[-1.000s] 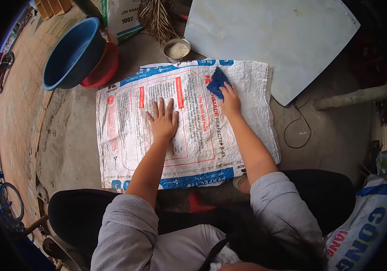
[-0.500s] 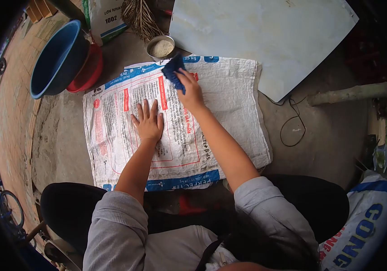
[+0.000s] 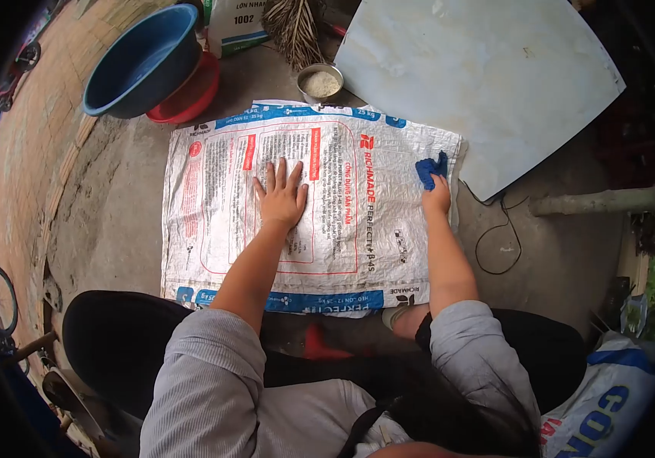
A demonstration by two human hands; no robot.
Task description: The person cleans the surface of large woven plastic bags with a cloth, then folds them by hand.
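A white woven feed sack [image 3: 388, 221] with blue bands and red and black print lies flat on the ground before me. My left hand [image 3: 281, 197] rests palm down near its middle, fingers spread. Toward the sack's right edge, my right hand [image 3: 436, 197] grips a crumpled dark blue cloth [image 3: 428, 172] against the surface. Part of the cloth is covered by the fingers.
Beyond the sack stands a metal bowl [image 3: 320, 82] of pale grainy stuff. A blue basin [image 3: 140, 65] leans over a red basin [image 3: 194, 95] at the upper left. A large pale sheet [image 3: 480, 84] lies upper right, near a wooden pole [image 3: 602, 202] and a thin cord loop [image 3: 488, 267].
My right hand has swept the cloth from the sack's upper middle to its right side. My left hand stays flat on the sack. The whole view has shifted slightly.
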